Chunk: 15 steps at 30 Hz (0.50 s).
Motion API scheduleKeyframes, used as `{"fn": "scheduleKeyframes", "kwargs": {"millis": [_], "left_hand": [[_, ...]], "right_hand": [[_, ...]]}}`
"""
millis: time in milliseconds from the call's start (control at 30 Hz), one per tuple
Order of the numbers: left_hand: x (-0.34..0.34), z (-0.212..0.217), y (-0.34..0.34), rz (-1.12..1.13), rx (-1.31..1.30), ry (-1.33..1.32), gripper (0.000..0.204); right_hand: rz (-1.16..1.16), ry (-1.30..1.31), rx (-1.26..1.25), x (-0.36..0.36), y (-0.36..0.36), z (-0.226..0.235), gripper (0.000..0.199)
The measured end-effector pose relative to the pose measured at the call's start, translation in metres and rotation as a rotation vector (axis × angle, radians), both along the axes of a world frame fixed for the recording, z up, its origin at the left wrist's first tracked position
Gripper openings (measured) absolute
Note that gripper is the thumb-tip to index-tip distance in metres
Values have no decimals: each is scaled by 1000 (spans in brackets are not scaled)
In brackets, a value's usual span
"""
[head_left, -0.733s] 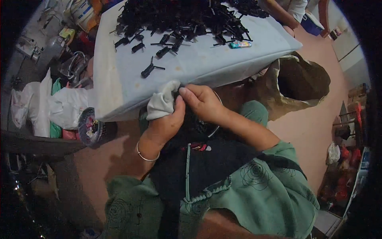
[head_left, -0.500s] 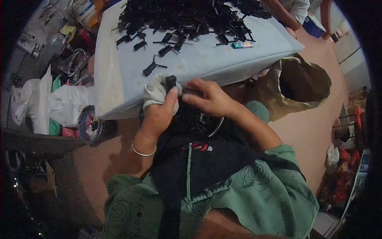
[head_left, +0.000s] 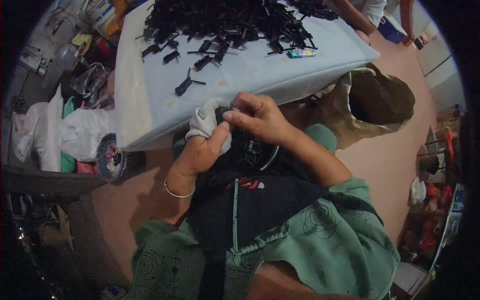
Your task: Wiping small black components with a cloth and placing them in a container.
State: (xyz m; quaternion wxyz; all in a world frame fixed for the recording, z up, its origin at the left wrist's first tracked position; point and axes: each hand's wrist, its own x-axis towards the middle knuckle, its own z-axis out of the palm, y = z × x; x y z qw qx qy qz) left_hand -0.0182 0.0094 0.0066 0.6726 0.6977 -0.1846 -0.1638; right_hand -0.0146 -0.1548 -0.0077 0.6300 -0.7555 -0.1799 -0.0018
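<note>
Head view: left hand (head_left: 202, 152) closed around a white cloth (head_left: 206, 122), thumb pressed against it, just below the table (head_left: 150, 105) edge. Right hand (head_left: 257, 117) beside it, fingers (head_left: 235, 116) pinched narrow on a small dark part, mostly hidden between both hands. Loose black plastic pieces (head_left: 230, 22) heaped on the table's far side; one stray piece (head_left: 186, 86) nearer. Brown bag (head_left: 377, 102) at right, on the floor.

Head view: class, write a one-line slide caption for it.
Left hand holds a white cloth while right hand pinches a small black part beside a table heaped with black parts.
</note>
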Motion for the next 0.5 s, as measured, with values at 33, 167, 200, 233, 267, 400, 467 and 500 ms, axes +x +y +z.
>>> {"fn": "scheduleKeyframes", "kwargs": {"millis": [33, 167, 200, 233, 267, 400, 467, 500], "left_hand": [[1, -3, 0, 52, 24, -76, 27], [3, -1, 1, 136, 142, -42, 23], [3, -6, 1, 137, 140, -42, 23], [3, -14, -1, 170, 232, -232, 23], [2, -18, -3, 201, 325, -422, 24], [-2, -12, -2, 243, 364, -584, 25], [1, -11, 6, 121, 510, -475, 28], [4, -11, 10, 125, 512, -476, 28]], "right_hand": [[4, 24, 11, -1, 1, 0, 18], [71, -139, -185, -1, -1, -1, 24], [73, -128, -214, -1, 1, 0, 26], [75, -117, -243, -1, 4, 0, 27], [76, -118, -244, -1, 6, -3, 27], [90, -57, -77, -1, 13, -10, 28], [83, -47, -87, 2, 13, -6, 27], [127, -56, -206, 6, 8, -3, 28]]}}
